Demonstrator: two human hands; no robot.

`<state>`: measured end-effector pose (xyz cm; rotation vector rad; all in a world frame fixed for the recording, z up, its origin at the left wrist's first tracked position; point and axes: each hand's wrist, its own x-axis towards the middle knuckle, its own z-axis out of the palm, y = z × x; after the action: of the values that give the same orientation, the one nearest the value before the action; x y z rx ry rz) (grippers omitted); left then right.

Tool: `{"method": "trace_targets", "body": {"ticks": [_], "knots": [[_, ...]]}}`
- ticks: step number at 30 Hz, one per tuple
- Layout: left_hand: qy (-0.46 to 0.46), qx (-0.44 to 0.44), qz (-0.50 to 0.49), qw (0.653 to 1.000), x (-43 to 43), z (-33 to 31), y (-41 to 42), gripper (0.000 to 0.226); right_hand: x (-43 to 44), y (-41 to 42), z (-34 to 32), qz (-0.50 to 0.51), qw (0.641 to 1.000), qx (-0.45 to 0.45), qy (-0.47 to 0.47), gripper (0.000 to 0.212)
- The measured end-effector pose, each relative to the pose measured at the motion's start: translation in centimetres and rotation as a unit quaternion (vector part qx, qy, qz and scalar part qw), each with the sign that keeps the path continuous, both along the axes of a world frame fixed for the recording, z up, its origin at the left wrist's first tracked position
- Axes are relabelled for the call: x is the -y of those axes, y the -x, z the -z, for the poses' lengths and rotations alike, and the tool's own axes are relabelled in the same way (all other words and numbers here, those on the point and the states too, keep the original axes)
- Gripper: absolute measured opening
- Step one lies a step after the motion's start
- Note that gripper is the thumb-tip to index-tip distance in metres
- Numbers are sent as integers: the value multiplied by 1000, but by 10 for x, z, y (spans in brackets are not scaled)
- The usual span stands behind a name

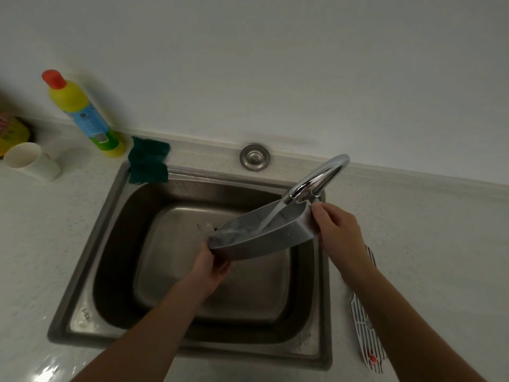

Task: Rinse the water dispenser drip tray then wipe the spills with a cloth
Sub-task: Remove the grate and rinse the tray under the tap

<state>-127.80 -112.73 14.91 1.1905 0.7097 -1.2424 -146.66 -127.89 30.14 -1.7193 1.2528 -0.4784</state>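
Overhead, a person tilts a drip tray (261, 235) over the sink (115, 216) under the tap (316, 177) stream. The left hand (212, 267) grips its lower end; the right hand (337, 230) pinches its upper end. It looks light, stiff and slippery, so holding both ends seems safest.

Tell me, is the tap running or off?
Running. Water streams from the tap into the tray, which the left hand and right hand hold tilted over the sink.
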Motion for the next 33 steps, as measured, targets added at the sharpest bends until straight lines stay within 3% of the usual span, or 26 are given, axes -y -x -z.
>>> {"method": "trace_targets", "body": {"ticks": [4,12,22,27,30,33], "knots": [[-31,19,54,998,12,8,-3,36,-5,2,-3,1,999,17,30,26],[-12,-5,138,990,29,36,14,50,-6,7,-12,30,998,13,55,23],[-40,46,94,994,17,28,-10,38,-3,16,8,13,997,-39,65,31],[-53,220,56,972,-15,-14,-40,32,-4,11,37,45,990,-53,-122,43],[-35,317,34,947,-33,-47,-57,24,-4,-2,56,96,951,-34,-292,48],[-1,438,71,896,-48,-76,-67,24,-4,-18,80,135,906,-10,-402,48]]}}
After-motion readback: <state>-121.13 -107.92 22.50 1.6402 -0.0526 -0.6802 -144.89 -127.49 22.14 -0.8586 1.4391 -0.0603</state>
